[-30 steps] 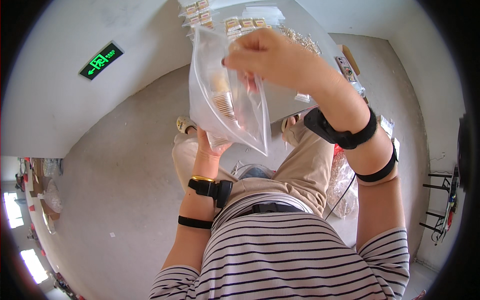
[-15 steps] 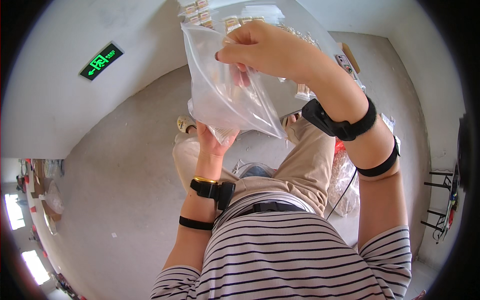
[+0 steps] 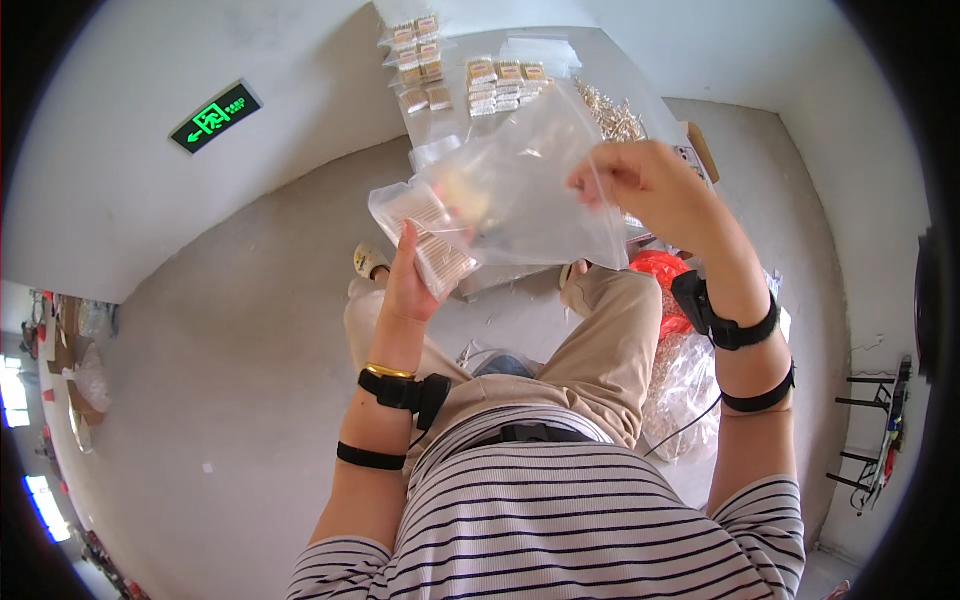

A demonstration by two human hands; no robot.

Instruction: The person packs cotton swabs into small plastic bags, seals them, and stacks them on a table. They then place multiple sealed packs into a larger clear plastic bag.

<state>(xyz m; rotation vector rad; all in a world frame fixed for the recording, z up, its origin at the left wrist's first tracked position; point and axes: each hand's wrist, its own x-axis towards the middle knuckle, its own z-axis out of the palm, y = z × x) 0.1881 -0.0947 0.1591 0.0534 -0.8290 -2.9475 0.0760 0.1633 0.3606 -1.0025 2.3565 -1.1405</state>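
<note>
A large clear plastic bag (image 3: 540, 190) stretches between my two hands above my knees. My left hand (image 3: 408, 285) grips its lower left end, thumb on top, around packs of thin pale sticks (image 3: 440, 262) that lie inside the bag. At the bag's right edge, my right hand (image 3: 635, 185) has curled fingers pinching the film; the fingertips are slightly blurred. A yellowish and red patch shows hazily through the bag's middle, too unclear to name.
Beyond the bag stands a table (image 3: 450, 125) with stacked small packs (image 3: 505, 85), more bagged packs (image 3: 420, 55), flat clear bags (image 3: 540, 50) and a heap of loose thin sticks (image 3: 610, 112). A clear sack with red plastic (image 3: 680, 385) is beside my right leg.
My right hand has moved right and down, drawing the bag out sideways. The left hand's packs now tilt into clearer view. The view has shifted, showing more of the table.
</note>
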